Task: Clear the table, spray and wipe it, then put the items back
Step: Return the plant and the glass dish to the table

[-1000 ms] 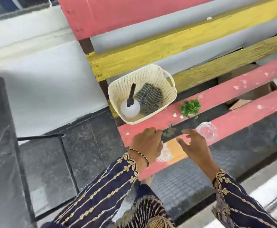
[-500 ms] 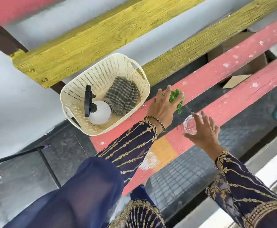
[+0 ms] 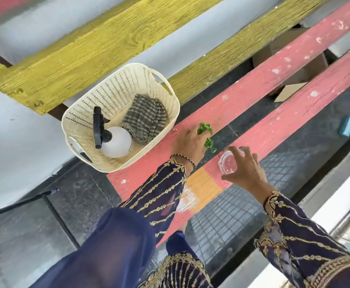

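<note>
Table (image 3: 259,80) clearing is the step I'm on: my left hand (image 3: 190,142) is closed around the green sprig (image 3: 205,128) on the pink slat, my right hand (image 3: 244,169) grips the clear cup (image 3: 228,163). Next I'd lift both off (basket (image 3: 86,121) too).

On the slatted wooden surface (image 3: 253,84) of red and yellow planks, the left hand (image 3: 189,143) closes around a small green leafy sprig (image 3: 204,128), while the right hand (image 3: 245,170) grips a clear plastic cup (image 3: 228,164) from above. Near the left hand sits a cream perforated plastic basket (image 3: 107,90) containing a white spray bottle with a black trigger (image 3: 115,144) and a folded striped cloth (image 3: 145,119).
</note>
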Demonstrator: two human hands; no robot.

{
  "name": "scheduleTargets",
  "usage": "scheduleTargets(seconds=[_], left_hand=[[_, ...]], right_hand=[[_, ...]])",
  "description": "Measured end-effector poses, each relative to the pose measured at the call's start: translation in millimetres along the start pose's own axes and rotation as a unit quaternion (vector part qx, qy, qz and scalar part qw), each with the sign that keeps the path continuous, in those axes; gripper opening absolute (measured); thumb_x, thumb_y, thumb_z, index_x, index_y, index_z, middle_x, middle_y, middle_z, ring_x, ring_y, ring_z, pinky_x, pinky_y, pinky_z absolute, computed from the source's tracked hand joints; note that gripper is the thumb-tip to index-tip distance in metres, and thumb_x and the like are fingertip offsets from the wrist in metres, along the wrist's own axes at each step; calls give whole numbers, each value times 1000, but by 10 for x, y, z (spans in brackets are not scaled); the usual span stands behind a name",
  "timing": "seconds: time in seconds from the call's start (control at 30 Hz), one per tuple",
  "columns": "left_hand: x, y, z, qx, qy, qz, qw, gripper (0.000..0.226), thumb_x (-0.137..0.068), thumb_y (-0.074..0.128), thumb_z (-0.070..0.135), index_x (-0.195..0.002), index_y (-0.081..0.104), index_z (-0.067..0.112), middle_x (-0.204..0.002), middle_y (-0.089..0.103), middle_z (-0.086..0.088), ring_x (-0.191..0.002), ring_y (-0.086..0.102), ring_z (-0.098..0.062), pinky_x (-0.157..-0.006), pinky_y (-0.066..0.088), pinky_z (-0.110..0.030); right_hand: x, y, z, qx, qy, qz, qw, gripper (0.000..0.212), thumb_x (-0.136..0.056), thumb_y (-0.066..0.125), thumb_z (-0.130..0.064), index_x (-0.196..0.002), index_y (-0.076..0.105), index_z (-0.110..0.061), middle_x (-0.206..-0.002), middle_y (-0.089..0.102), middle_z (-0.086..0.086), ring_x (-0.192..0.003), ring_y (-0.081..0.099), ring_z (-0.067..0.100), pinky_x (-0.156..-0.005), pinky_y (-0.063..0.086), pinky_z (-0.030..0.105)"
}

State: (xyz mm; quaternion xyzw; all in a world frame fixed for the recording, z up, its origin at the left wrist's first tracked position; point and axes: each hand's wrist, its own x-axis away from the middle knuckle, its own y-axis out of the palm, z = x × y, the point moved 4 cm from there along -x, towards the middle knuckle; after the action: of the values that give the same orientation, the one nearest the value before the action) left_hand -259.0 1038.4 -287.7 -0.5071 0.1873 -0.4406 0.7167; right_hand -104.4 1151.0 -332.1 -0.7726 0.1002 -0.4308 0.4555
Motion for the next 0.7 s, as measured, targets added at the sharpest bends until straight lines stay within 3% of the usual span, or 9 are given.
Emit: scheduleTargets(seconds=[0.27,0.37,0.5,0.6,0.7], left_hand=[[1200,-345,-254,21,-76,6,997,43,-87,61,27,-129,51,26,-134,51,-9,-112,56,-28,-82,53,-38],[1771,-659,-354,30,-93,42,994,44,-86,62,26,-128,53,24,-134,51,-9,-115,55,-30,-85,50,-41],[2743,-1248,-477,-20,-139,77,987,43,-88,57,35,-130,48,31,-125,51,-5,-109,58,-29,-74,51,-41],[3477,-1709,-559,-50,-171,116,977,42,-88,54,44,-129,47,36,-129,50,0,-107,60,-27,-70,49,-38],[4149,-2130,-630,-57,-190,150,969,41,-87,53,45,-127,47,39,-122,53,2,-102,62,-27,-69,48,-35]], right_hand=[[991,386,-736,-25,-58,20,998,94,-67,88,-38,-146,39,-36,-153,30,5,-129,35,30,-80,58,45],[1428,416,-1165,-27,-95,34,995,94,-68,87,-38,-148,38,-40,-153,31,4,-131,34,30,-87,55,46],[2204,344,-1826,-27,-156,69,985,90,-68,87,-40,-144,39,-47,-151,33,-1,-135,33,28,-85,55,44],[2826,289,-2302,-48,-198,88,975,89,-67,86,-40,-143,41,-46,-146,38,-2,-132,36,28,-84,53,41],[3414,293,-2767,-49,-224,83,970,96,-57,78,-56,-145,41,-44,-145,39,1,-131,39,32,-93,50,44]])
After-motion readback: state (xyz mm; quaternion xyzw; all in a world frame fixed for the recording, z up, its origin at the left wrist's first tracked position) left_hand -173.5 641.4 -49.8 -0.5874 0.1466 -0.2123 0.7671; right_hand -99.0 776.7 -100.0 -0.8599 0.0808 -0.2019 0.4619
